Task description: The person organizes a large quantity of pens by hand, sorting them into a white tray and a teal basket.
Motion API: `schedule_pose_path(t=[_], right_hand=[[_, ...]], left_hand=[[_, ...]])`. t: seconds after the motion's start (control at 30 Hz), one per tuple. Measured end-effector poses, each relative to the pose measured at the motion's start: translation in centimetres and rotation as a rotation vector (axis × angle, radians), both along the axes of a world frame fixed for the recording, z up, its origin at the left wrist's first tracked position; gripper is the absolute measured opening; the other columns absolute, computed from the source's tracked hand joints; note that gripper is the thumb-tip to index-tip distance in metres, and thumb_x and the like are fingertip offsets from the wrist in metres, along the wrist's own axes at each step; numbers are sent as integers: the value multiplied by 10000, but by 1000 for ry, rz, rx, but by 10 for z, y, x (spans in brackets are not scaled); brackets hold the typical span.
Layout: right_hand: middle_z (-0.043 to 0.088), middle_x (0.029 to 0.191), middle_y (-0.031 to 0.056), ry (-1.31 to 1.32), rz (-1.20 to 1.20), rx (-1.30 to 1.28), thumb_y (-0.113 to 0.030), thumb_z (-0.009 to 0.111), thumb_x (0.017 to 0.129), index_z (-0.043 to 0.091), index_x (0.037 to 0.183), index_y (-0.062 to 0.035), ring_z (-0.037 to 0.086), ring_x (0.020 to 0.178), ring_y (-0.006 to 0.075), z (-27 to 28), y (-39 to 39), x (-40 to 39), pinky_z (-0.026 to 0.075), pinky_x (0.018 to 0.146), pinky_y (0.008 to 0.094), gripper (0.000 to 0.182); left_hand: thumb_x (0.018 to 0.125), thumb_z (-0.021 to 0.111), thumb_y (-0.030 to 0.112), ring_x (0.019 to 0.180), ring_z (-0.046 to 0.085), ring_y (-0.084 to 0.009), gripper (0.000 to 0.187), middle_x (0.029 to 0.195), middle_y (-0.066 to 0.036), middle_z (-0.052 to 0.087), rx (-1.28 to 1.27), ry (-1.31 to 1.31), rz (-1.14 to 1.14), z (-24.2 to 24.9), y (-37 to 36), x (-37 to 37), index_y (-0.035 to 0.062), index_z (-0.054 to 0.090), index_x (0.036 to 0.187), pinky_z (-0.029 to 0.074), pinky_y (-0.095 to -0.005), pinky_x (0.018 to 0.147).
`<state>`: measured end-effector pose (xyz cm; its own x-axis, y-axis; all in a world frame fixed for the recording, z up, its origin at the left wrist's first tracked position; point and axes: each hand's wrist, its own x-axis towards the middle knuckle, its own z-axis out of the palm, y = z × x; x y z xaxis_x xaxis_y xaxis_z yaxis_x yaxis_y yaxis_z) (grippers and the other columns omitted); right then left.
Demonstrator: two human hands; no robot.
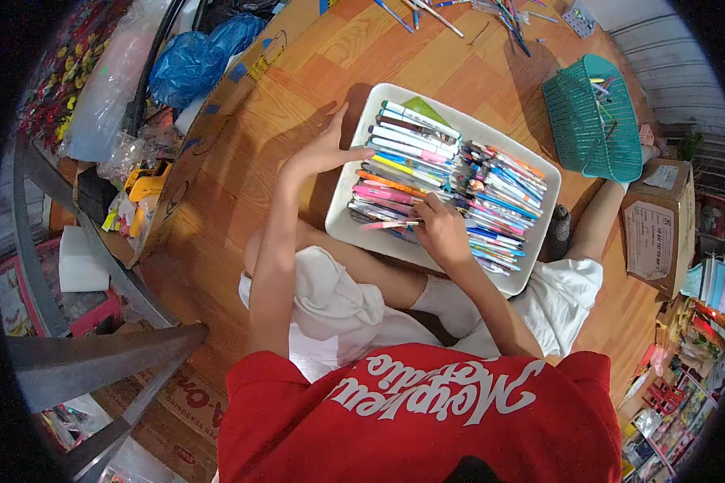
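Left hand (324, 147) spread flat against white tray's (354, 173) left rim, right hand (441, 229) pinching a pen (388, 224) at near edge of pens.

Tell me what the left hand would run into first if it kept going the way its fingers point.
The left hand rests at the white tray's left rim, fingers pointing up and right along it. Going straight on, it would likely meet the top markers in the left stack, though depth is unclear.
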<state>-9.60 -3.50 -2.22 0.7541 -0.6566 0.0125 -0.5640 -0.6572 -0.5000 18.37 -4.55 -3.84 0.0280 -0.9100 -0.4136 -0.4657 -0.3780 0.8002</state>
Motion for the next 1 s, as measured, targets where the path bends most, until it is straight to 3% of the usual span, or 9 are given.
schedule_pose_path(t=[0.2,0.3,0.33,0.43,0.47,0.57,0.7,0.87,1.0], right_hand=[[587,809,119,38,-90,222,-49,682,705,564,875,-10,624,721,258,29,-3,-9,508,656,353,211],[595,794,116,-363,-201,549,-57,711,699,517,842,8,645,734,212,42,-6,-16,492,610,319,250],[593,775,81,-393,-174,626,-14,665,762,522,864,18,617,716,135,46,-10,-17,466,598,261,179],[558,694,36,-635,-293,941,-44,634,826,547,886,2,546,644,79,41,-8,-3,434,570,203,114],[533,623,18,-501,-380,998,-94,592,874,566,906,-4,437,524,52,47,-8,1,339,479,210,98],[507,564,7,-635,-530,1296,-162,556,906,581,937,3,333,451,51,20,-1,9,254,439,237,170],[578,617,35,-599,-445,1365,-239,498,932,561,1134,30,297,431,59,9,0,12,279,445,230,342],[661,927,65,-576,-308,1440,-271,499,932,500,1251,16,307,443,51,20,-4,13,306,460,208,430],[589,746,10,-508,-309,1382,-270,578,904,560,1194,-12,321,480,32,36,-4,17,277,449,210,388]], left_hand=[[724,700,516,1398,106,-336,1121,1479,-280,119,-53,-16,7,0,0,3,-15,25,1444,142,-369,1127],[757,673,499,1396,128,-331,1052,1479,-267,149,-68,-23,76,7,-1,0,-26,70,1441,149,-365,1125],[765,667,494,1394,136,-331,1032,1478,-264,158,-65,-11,89,7,-1,0,-27,84,1439,154,-366,1124],[786,649,480,1389,156,-333,980,1475,-258,179,-68,11,120,4,-4,0,-31,121,1435,167,-368,1121],[791,644,477,1389,160,-333,967,1474,-256,183,-75,7,124,0,-3,1,-32,129,1433,171,-369,1120],[808,631,485,1388,172,-322,957,1480,-243,182,-72,-27,120,3,-2,2,-31,125,1435,171,-361,1119],[828,612,486,1389,173,-313,935,1482,-239,182,-67,-36,129,5,-2,2,-29,125,1437,162,-353,1121],[844,593,484,1390,171,-307,913,1482,-240,182,-89,1,118,-6,-4,4,-39,131,1432,158,-346,1122],[847,589,484,1390,172,-300,907,1480,-240,186,-73,-7,126,1,-3,3,-46,138,1428,156,-344,1123]])
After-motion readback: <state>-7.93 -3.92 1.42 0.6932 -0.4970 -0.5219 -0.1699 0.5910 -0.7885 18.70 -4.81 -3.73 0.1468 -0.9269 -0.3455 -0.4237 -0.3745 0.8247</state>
